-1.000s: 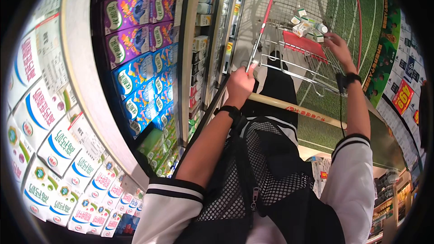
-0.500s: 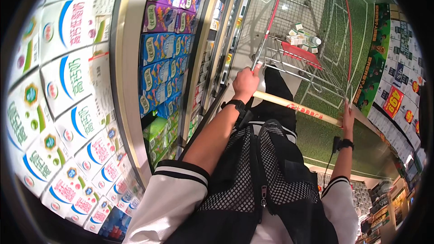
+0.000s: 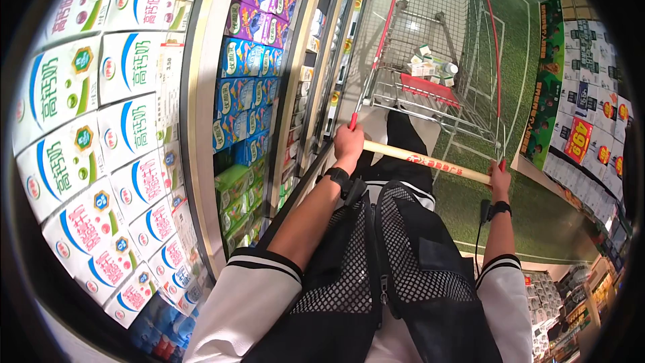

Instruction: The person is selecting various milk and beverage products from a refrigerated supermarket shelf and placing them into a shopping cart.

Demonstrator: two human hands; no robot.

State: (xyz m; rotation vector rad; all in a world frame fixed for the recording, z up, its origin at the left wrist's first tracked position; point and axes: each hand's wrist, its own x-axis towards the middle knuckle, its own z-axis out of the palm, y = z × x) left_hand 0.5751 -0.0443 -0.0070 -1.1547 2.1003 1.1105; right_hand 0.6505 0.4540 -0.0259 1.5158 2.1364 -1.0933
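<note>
Ahead of me stands a wire shopping cart (image 3: 430,13) with red trim and a pale handle bar (image 3: 430,160) bearing red lettering. My left hand (image 3: 349,146) is wrapped round the bar's left end, beside a red end piece. Round its right end my right hand (image 3: 500,180) is closed too, its fingers partly hidden by the view angle. Several small white-and-green cartons (image 3: 422,66) lie in the cart with a white-capped bottle (image 3: 450,68). A red flap (image 3: 430,89) sits at the basket's near end.
Shelves close on my left hold white milk cartons (image 3: 57,154), blue boxes (image 3: 245,104), purple boxes (image 3: 262,23) and green packs (image 3: 238,191). Green turf-patterned flooring (image 3: 514,47) runs along the cart's right. Further right is a display with a red-and-yellow price sign (image 3: 579,140).
Shelves on the left have shifted in view, and the cart appears a little further left. My left thumb, stretched forward before, is now down at the bar. Both hands stay on the bar.
</note>
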